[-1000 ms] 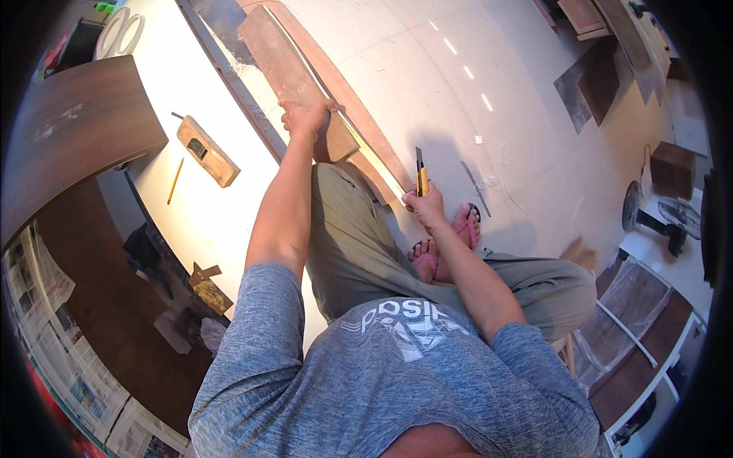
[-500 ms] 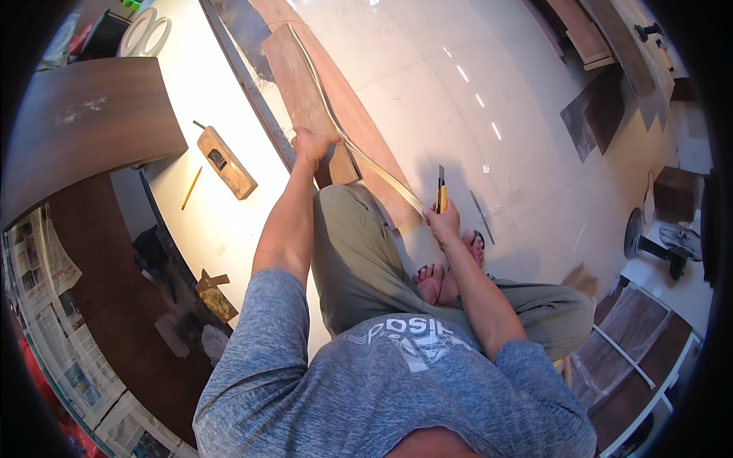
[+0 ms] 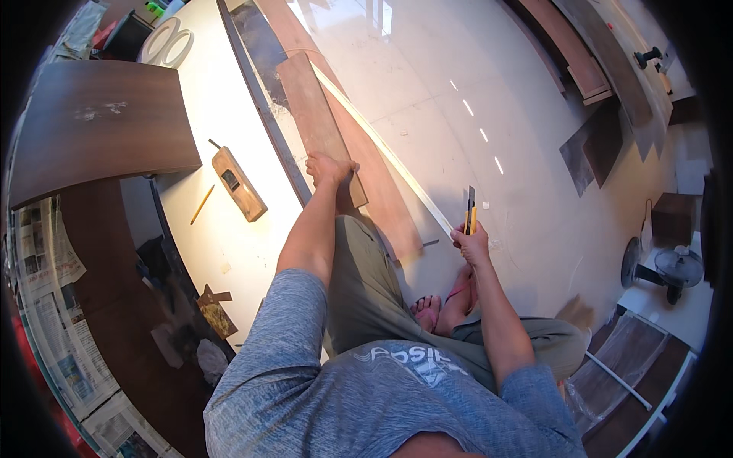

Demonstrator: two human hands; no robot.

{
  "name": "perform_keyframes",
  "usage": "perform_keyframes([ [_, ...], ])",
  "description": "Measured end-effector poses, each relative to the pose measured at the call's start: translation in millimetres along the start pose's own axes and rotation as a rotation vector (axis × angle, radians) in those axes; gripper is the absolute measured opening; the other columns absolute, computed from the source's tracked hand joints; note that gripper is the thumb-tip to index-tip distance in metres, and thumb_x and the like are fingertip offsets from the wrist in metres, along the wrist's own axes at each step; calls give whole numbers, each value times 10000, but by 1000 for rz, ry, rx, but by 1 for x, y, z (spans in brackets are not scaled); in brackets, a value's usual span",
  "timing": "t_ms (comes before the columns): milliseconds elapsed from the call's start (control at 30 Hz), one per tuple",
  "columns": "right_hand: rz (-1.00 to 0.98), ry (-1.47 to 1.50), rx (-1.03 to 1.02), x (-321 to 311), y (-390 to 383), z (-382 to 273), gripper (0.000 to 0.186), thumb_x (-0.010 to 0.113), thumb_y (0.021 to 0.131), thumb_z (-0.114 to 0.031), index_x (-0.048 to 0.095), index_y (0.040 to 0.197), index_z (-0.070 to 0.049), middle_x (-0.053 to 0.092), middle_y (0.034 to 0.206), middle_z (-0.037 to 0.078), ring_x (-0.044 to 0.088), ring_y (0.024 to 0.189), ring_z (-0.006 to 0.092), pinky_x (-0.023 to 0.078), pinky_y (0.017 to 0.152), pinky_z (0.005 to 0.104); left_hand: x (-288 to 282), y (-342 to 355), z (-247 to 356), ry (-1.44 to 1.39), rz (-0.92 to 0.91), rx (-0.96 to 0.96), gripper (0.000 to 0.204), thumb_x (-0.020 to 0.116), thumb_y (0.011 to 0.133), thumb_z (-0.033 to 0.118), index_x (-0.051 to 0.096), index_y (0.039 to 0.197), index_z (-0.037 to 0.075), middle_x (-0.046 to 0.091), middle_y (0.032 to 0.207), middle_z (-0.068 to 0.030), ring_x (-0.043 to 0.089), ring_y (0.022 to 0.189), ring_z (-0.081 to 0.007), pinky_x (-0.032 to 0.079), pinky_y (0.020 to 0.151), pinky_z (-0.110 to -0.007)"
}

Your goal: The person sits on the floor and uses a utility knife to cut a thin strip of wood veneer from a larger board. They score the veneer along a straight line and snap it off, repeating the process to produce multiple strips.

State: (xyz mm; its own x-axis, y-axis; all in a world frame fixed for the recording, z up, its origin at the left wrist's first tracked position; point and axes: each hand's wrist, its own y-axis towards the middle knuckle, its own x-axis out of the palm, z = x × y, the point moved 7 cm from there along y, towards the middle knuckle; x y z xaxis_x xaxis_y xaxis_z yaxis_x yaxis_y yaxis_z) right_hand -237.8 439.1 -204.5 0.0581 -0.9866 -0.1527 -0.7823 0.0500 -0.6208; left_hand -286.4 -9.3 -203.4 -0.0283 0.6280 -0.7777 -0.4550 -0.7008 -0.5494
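A long reddish-brown wooden plank [image 3: 385,202] is partly covered by a brown rectangular wooden board [image 3: 314,114], clasped by the left hand [image 3: 329,168]. A thin, pale strip [image 3: 385,150], slanted out from the board's far corner, is pinched by the right hand [image 3: 472,243]. Leftward, a blocky tan wooden hand plane [image 3: 239,185] is laid. A yellow-and-black utility knife [image 3: 470,217] (blade extended) is also gripped by the right hand.

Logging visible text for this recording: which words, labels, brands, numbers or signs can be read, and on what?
Grey-blue T-shirt: white lettering and an emblem across the chest, upside down in the picture and partly folded; wording not copied out.
Newspaper sheets: columns of print, mostly too small to read; not copied out.
Yellow cutter in the right hand, wooden plane: no text can be made out.
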Motion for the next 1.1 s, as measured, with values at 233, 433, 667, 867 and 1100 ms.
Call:
perform_keyframes([
  [233,-47,76,21,-16,-52,-83,328,777,827,-6,549,1053,-72,672,958,49,664,785,150,587,707,307,-1,-13,2,-5,78,3,1368,919,566,390,109,1565,-74,339,1504,-248,361,1405,-374,480,1067,-470],
  [433,-24,136,-13,-1,-59,-75,309,768,830,-14,554,1047,-67,678,955,51,665,775,146,586,690,291,-2,15,-14,-473,77,206,944,875,541,319,464,1291,-83,623,1178,-295,615,1136,-410,511,972,-488],
  [667,-32,25,-6,10,-53,-30,304,744,816,10,547,1038,-56,641,896,42,626,695,125,547,606,270,-9,6,-7,-266,-71,96,1248,894,531,367,263,1483,-138,412,1450,-322,414,1372,-430,437,1109,-425],
  [867,-14,146,144,-1,-94,-43,321,753,807,18,533,1025,-62,647,916,63,639,696,153,563,606,293,-2,-2,4,5,-60,50,1246,897,597,478,271,1502,-106,314,1520,-314,328,1422,-443,407,1135,-434],
  [1100,-120,153,127,-10,-166,-84,302,736,813,47,541,1015,-62,647,966,62,648,810,154,565,719,300,49,-12,31,-481,-373,50,748,688,903,547,514,1311,-56,614,1222,-241,637,1069,-363,590,871,-472],
])
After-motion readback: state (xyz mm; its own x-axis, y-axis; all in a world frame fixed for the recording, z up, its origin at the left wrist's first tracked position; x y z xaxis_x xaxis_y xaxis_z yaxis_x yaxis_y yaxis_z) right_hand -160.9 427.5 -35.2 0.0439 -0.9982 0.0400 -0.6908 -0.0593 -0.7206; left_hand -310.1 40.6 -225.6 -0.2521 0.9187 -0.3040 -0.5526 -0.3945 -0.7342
